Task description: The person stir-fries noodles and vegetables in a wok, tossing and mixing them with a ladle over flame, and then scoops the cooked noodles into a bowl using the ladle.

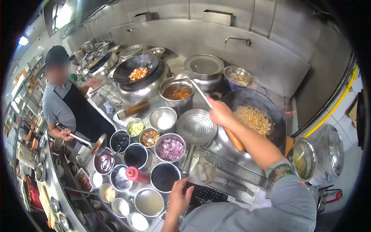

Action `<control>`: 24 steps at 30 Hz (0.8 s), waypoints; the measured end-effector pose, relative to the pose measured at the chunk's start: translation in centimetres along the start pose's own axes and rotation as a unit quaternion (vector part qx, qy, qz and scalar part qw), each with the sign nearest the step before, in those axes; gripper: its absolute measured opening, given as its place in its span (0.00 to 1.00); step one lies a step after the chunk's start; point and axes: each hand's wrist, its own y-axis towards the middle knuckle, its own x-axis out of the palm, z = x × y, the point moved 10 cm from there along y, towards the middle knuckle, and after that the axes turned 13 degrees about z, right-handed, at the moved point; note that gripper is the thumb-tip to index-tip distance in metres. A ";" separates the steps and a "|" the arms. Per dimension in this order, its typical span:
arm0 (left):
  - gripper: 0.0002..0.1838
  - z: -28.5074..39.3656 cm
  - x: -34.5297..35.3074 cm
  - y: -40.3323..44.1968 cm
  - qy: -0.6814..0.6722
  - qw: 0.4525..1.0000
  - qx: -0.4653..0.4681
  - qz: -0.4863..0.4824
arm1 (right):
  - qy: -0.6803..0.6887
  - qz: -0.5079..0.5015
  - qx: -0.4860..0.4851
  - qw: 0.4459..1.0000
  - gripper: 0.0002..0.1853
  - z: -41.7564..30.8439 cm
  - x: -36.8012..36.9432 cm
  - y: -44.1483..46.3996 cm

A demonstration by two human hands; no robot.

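My right hand is closed around a ladle. Its metal shaft slants up to the pot of brown liquid, and its wooden end sticks out below my forearm. The ladle's bowl cannot be made out clearly. Beyond my right arm, noodles lie in a dark wok. My left hand is low at the front, fingers apart and holding nothing visible. Closest to it is a round container of dark sauce. A perforated strainer rests between the containers and the wok.
Containers of sliced onions, sauces and powders crowd the left, with a red squeeze bottle among them. A co-worker holds another ladle over them. A second wok holds red and yellow food. Lidded pots stand at right.
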 end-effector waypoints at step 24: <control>0.23 19.1 22.0 3.2 -0.021 0.927 0.336 -0.168 | 0.366 0.007 0.438 0.821 0.39 26.1 -14.5 -28.3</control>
